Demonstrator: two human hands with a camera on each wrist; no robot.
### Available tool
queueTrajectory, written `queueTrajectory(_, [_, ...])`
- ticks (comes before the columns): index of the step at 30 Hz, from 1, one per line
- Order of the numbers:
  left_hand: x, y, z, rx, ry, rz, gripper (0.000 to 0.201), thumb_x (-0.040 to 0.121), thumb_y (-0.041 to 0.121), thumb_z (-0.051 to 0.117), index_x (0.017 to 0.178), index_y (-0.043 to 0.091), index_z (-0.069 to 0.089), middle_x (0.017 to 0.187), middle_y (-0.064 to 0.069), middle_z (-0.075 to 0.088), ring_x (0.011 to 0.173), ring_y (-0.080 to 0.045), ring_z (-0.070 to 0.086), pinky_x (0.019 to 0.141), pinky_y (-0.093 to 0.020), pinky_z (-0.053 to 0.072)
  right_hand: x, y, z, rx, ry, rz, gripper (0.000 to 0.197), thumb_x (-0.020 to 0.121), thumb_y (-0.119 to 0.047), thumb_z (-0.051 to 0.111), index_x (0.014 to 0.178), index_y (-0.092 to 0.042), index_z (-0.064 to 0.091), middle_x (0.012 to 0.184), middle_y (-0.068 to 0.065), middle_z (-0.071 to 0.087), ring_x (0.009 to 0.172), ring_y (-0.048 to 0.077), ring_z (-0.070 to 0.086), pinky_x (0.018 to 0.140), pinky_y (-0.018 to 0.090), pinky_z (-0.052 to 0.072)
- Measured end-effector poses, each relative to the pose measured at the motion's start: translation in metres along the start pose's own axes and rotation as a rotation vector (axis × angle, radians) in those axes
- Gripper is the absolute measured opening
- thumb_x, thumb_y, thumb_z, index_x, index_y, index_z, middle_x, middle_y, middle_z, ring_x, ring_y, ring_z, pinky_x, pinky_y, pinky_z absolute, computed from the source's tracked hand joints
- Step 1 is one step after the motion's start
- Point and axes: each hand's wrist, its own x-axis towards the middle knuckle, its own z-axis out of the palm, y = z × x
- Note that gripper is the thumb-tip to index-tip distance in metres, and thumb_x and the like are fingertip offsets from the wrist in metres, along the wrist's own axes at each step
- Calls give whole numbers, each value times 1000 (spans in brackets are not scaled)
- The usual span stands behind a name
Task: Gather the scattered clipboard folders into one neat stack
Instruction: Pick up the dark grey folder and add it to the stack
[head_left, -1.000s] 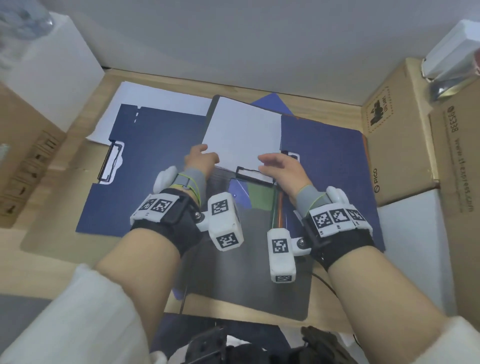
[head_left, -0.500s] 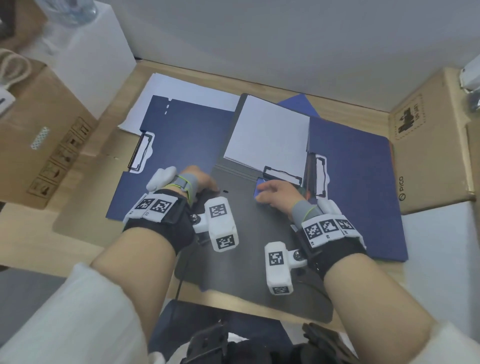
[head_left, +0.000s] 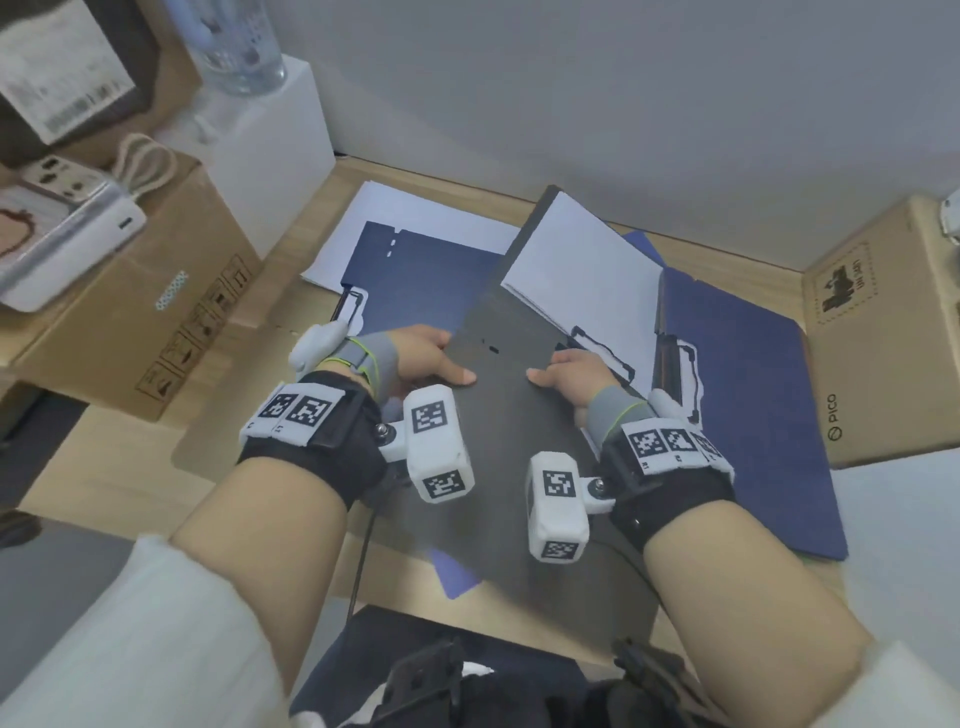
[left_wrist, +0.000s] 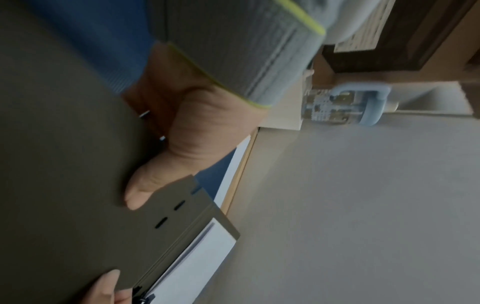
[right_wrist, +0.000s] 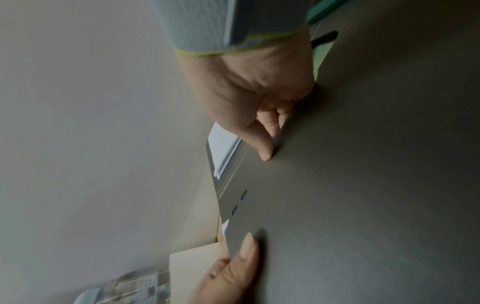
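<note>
The grey clipboard folder (head_left: 519, 447) is a matte dark-grey cover with two small slots near its free edge, and it stands half open, tilted up over a pad of white paper (head_left: 582, 270) held under a black clip (head_left: 602, 351). It sits between the two hands. The left hand (head_left: 426, 358) grips the cover's left edge, thumb on top and fingers curled beneath (the left wrist view shows the thumb pressed flat on the grey face). The right hand (head_left: 566, 374) pinches the same free edge, thumb on top and a finger tucked under it.

Beyond the left hand lies an open navy clipboard folder (head_left: 431, 280) with a clip at its near end, resting on white sheets (head_left: 405, 213). Just right of the right hand lies another navy folder (head_left: 748, 395), flat, its clip close to the wrist. All rest on a wooden desk (head_left: 130, 467).

Further left of the left hand, a cardboard box (head_left: 156, 291) carries a white power strip (head_left: 57, 182); whatever is inside cannot be seen. Right of the right hand stands a closed cardboard box marked PICO (head_left: 883, 364).
</note>
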Motion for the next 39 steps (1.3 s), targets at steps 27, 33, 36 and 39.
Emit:
queueTrajectory(27, [-63,-83,-93,-572,391,199,18,95,2,46,81,12,53,38,3,62,30,-7,57,31,-14,43,18,-64,113,-18,-103,18,16,83,-5,62,73,-15,53,67,6,40,60,15,38,58,26,33])
queueTrajectory(33, [-56,-25,-100,-593,382,418,13,94,33,49,95,26,60,58,8,69,50,-6,66,66,-23,56,-15,-84,92,-98,-441,-132,10,87,-30,61,95,-25,64,94,-4,62,97,17,51,72,35,44])
queueTrajectory(36, [-48,3,-86,-529,246,514,20,96,28,46,114,31,56,67,13,72,66,-1,70,77,-24,54,-33,-101,73,-90,-519,-231,30,88,-49,51,100,-28,68,98,-6,64,94,19,54,75,35,44])
queueTrajectory(39, [-42,23,-67,-438,167,567,35,93,15,51,124,33,51,84,18,74,80,2,71,74,-19,57,-36,-105,50,-50,-538,-316,45,85,-51,51,121,-25,61,120,-7,59,106,26,47,84,40,40])
